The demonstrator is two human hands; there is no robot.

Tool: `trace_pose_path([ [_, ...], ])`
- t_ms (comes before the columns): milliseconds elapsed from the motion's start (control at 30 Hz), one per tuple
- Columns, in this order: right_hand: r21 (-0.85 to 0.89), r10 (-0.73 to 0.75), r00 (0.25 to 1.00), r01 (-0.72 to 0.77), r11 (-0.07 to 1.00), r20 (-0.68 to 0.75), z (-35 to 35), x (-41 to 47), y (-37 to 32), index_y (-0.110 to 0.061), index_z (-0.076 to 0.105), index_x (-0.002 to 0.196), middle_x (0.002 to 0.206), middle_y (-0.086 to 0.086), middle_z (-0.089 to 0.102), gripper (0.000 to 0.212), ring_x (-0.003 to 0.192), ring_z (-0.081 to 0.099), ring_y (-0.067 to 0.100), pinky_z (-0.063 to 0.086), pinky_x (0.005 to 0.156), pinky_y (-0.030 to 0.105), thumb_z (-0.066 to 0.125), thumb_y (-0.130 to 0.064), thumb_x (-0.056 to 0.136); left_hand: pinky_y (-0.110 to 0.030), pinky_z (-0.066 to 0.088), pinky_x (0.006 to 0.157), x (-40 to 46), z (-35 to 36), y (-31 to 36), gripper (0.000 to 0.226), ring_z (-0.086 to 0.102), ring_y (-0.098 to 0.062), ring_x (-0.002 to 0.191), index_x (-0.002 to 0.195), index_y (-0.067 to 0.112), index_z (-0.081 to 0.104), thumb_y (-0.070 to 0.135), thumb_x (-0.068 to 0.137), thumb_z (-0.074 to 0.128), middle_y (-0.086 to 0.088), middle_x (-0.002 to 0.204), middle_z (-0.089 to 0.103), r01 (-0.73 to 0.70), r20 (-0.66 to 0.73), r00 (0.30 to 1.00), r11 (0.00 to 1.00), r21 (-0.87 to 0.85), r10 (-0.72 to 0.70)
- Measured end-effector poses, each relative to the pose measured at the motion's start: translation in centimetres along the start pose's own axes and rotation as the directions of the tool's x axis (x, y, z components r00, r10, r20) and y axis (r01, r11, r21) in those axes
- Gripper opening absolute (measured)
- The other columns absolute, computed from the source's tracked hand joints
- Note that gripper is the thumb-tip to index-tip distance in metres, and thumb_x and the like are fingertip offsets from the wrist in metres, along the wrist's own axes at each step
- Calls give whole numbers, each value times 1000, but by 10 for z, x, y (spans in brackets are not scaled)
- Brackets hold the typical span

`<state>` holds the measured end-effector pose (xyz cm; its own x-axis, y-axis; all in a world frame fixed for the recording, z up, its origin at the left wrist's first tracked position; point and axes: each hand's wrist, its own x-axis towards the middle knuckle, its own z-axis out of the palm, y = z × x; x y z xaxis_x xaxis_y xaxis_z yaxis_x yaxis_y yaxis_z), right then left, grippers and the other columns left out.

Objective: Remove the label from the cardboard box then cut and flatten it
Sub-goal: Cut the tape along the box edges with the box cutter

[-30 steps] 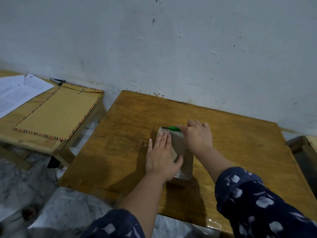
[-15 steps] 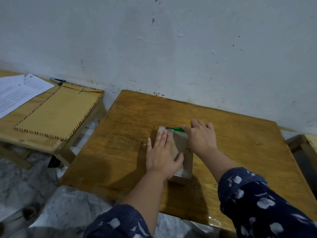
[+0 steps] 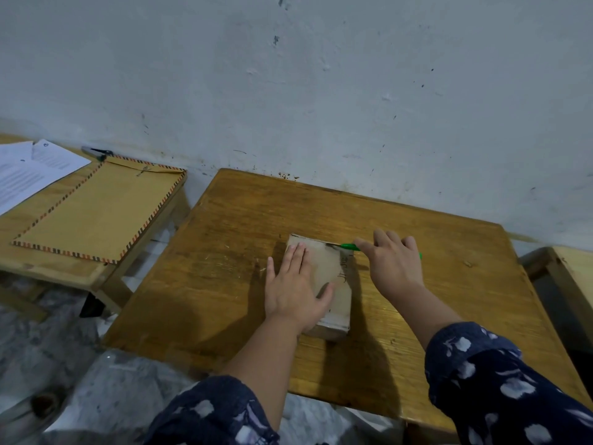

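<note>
The cardboard box (image 3: 333, 277) is a small, plain brown carton lying flat on the wooden table (image 3: 224, 268), near the table's middle and a little toward its front edge, its long side running from the front edge toward the wall. Dark handwriting runs along the right side of its top face. A green-handled cutter (image 3: 348, 247) meets the box's far edge, lying across that edge.

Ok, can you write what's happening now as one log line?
left hand: presses cardboard box flat | right hand: grips green cutter, blade at box's far edge | box: on wooden table
</note>
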<state>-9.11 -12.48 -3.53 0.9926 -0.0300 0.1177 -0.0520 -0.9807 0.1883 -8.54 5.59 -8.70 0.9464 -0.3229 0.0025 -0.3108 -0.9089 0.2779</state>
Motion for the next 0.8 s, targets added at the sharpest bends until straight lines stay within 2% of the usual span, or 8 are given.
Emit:
trace_pose_path([
  [467,-100,50,999,-50,994,-3,-8,-8,25,-36,41,139,111,2,51,52,106,45,23,31,85,38,45,-13,93,-49,-7,118,4,3,-3,85,-17,-13,145,152,19,-4,70,87,11,2,161,-9,-7,23,1000,999,36,6],
  [600,-137,75,997,-75,988,-1,-10,-14,37,-37,46,136,105,-1,52,48,101,47,22,31,82,38,44,-14,93,-49,-5,118,4,4,-3,85,-18,-13,145,152,18,-4,70,87,10,2,161,-10,-10,27,1000,999,31,9],
  [800,13,137,990,-137,991,-14,-23,-2,25,-36,47,134,105,-2,57,41,99,51,20,32,81,38,40,-24,96,-46,-3,119,4,4,-4,84,-15,-14,146,152,16,-2,68,88,12,1,161,-8,-29,22,999,999,18,28],
])
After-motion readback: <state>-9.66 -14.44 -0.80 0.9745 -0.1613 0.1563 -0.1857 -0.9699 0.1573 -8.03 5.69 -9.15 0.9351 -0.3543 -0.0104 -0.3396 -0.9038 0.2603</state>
